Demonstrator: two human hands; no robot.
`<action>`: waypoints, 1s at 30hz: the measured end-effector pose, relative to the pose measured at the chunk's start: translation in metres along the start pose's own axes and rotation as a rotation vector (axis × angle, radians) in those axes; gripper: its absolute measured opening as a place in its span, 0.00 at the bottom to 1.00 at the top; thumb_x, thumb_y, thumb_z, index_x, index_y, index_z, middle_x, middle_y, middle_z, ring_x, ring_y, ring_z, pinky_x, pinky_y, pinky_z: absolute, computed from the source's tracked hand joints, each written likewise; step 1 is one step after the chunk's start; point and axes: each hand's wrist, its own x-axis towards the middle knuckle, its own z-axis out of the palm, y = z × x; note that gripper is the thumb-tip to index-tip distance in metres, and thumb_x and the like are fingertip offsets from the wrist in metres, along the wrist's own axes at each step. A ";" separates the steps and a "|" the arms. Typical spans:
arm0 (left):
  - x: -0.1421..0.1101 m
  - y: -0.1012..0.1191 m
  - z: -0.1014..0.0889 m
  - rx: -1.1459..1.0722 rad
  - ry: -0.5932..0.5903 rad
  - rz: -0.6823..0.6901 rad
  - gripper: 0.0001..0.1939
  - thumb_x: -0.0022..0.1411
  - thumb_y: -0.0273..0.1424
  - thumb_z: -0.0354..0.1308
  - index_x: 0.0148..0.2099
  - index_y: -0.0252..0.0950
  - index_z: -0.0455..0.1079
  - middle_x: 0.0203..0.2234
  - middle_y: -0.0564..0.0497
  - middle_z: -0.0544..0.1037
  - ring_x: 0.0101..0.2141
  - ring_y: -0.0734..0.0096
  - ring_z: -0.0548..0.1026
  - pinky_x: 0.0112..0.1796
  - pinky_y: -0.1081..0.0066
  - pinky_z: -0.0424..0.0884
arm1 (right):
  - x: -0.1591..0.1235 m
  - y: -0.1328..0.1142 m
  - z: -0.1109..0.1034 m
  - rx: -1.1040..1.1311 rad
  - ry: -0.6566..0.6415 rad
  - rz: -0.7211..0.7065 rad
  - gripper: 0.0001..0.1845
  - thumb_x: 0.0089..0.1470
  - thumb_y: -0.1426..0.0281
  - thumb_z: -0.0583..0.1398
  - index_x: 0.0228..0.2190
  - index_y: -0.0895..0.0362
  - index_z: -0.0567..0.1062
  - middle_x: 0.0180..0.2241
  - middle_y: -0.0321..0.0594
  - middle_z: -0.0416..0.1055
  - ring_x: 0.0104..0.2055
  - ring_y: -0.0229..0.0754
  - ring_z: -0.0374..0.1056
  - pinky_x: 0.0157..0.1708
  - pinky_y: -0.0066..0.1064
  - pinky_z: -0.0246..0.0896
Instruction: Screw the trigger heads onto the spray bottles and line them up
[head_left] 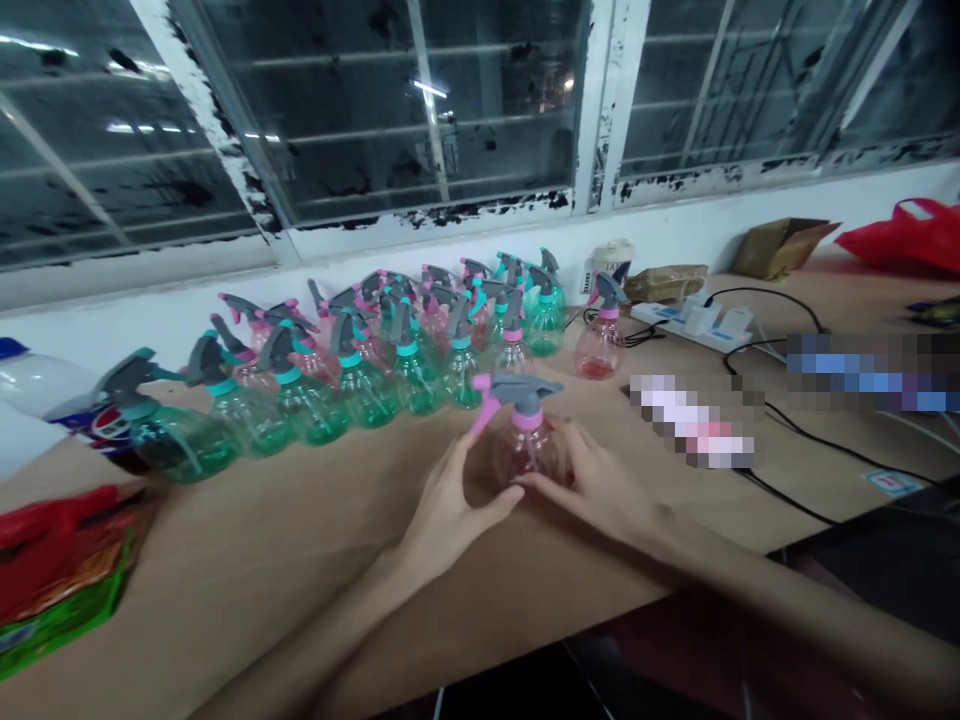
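A clear pink spray bottle point(529, 450) with a grey and pink trigger head stands upright between my two hands. My left hand point(454, 500) is wrapped round its left side, the thumb in front. From the right, my right hand point(600, 480) curves round the same bottle, its thumb almost meeting the left one. Behind it, several green spray bottles point(367, 390) and pink spray bottles point(307, 350) stand in rows along the wall. One more pink spray bottle point(599, 345) stands apart at the right of the rows.
Left of the bottles are a Pepsi bottle point(112, 430) and a red and green packet point(67, 560). To the right lie a white power strip point(697, 325) with cables, a brown box point(780, 248) and a red bag point(904, 240). A paper cup point(611, 265) stands by the wall.
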 end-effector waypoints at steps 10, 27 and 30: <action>-0.012 0.007 -0.019 -0.335 0.035 -0.127 0.12 0.57 0.40 0.58 0.41 0.40 0.72 0.39 0.47 0.79 0.42 0.58 0.77 0.46 0.56 0.74 | 0.000 -0.041 0.039 0.231 -0.147 -0.263 0.38 0.50 0.50 0.59 0.55 0.59 0.60 0.51 0.53 0.67 0.48 0.54 0.70 0.41 0.45 0.69; -0.028 0.022 -0.035 0.114 0.290 -0.102 0.32 0.52 0.43 0.63 0.56 0.40 0.59 0.51 0.44 0.70 0.53 0.52 0.68 0.51 0.53 0.66 | -0.033 -0.083 0.053 -0.017 0.117 -0.187 0.42 0.48 0.47 0.59 0.57 0.59 0.58 0.45 0.58 0.69 0.45 0.61 0.68 0.36 0.55 0.70; -0.019 0.013 -0.033 0.073 0.297 -0.088 0.32 0.52 0.43 0.63 0.57 0.39 0.60 0.47 0.44 0.72 0.48 0.53 0.71 0.48 0.53 0.68 | -0.042 -0.084 0.058 0.040 0.099 -0.325 0.46 0.51 0.51 0.59 0.62 0.57 0.47 0.56 0.58 0.61 0.55 0.61 0.61 0.48 0.59 0.65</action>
